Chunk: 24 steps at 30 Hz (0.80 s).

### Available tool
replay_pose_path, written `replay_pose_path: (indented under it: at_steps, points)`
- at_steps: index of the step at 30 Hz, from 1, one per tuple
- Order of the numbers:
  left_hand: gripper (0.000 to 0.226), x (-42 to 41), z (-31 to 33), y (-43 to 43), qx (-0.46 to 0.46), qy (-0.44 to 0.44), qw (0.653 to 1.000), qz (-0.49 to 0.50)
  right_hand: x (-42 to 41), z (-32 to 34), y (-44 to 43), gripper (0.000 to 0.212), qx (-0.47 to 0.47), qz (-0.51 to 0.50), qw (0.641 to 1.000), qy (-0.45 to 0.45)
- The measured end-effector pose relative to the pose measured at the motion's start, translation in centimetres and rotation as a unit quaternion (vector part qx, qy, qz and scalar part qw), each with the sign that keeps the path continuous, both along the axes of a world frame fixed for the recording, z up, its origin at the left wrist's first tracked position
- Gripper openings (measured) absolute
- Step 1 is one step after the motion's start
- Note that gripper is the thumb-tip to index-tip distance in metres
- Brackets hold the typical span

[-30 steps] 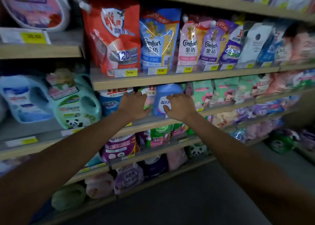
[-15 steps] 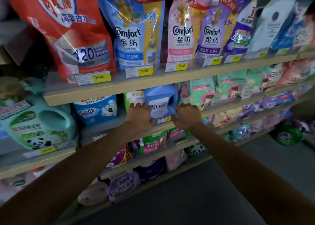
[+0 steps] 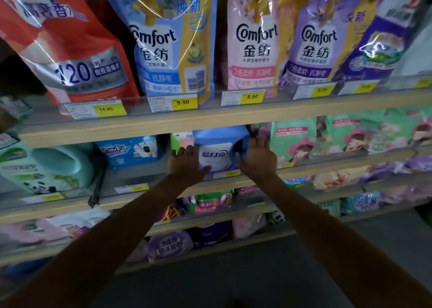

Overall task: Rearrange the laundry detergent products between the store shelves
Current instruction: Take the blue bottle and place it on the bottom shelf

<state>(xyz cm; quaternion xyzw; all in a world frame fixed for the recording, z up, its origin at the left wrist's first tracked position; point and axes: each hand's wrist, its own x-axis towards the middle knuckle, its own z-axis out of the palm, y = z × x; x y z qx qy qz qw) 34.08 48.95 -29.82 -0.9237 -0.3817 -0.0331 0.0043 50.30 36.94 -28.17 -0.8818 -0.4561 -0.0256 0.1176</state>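
Reaching into a dim store shelf, a person sets both bare hands on a squat blue plastic detergent jug with a white label [image 3: 218, 152]. It stands upright on the second wooden shelf [image 3: 327, 165], under the board that carries the tall Comfort softener pouches [image 3: 254, 41]. The left hand [image 3: 187, 165] lies flat against the jug's left side, its fingers [image 3: 184, 150] spread and pointing up. The right hand [image 3: 258, 159] cups the right side by the handle opening, its fingers [image 3: 259, 140] curled round toward the back. Neither hand appears fully closed; the jug sits pressed between two open palms rather than gripped. A green refill pouch printed with a figure in a pink hat [image 3: 294, 139] stands just beside the right hand, and a pale blue pack [image 3: 131, 150] stands near the left. To lift cleanly, the jug probably wants drawing straight forward and level, staying below the upper shelf edge, so the soft pouch beside it is not dragged out.
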Motion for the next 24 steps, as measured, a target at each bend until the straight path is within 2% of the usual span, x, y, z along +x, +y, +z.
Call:
replay_pose_path:
  at_steps: [4, 6, 9, 12, 14, 20, 22, 24]
  points:
    - [0.091, 1.6, -1.0, 0.7, -0.135, -0.107, 0.983, 0.062, 1.7, -1.4, 1.7, 0.082, 0.055, -0.006, 0.994, 0.096]
    - [0.097, 2.4, -1.6, 1.2, -0.217, -0.179, 0.957, 0.071, 2.3, -2.0, 2.3, 0.094, 0.063, 0.014, 0.990, 0.122]
    - [0.095, 3.7, -2.5, 1.7, -0.279, -0.295, 0.910, 0.077, 2.9, -2.9, 3.1, 0.107, 0.090, 0.027, 0.982, 0.161]
    - [0.087, 4.4, -3.7, 2.3, -0.309, -0.366, 0.873, 0.093, 3.0, -3.9, 4.0, 0.107, 0.174, 0.034, 0.942, 0.285]
    - [0.090, 4.5, -4.3, 2.9, -0.316, -0.390, 0.860, 0.092, 3.1, -4.7, 4.4, 0.106, 0.219, 0.034, 0.918, 0.330]
    - [0.108, 4.2, -4.0, 3.4, -0.273, -0.375, 0.883, 0.069, 3.4, -5.4, 4.2, 0.105, 0.260, 0.055, 0.886, 0.381]
    - [0.111, 3.8, -4.0, 2.9, -0.277, -0.392, 0.876, 0.055, 3.5, -5.4, 3.9, 0.099, 0.259, 0.065, 0.879, 0.396]
    - [0.103, 3.5, -4.6, 2.3, -0.295, -0.424, 0.854, 0.060, 3.5, -5.4, 3.5, 0.094, 0.249, 0.077, 0.881, 0.394]
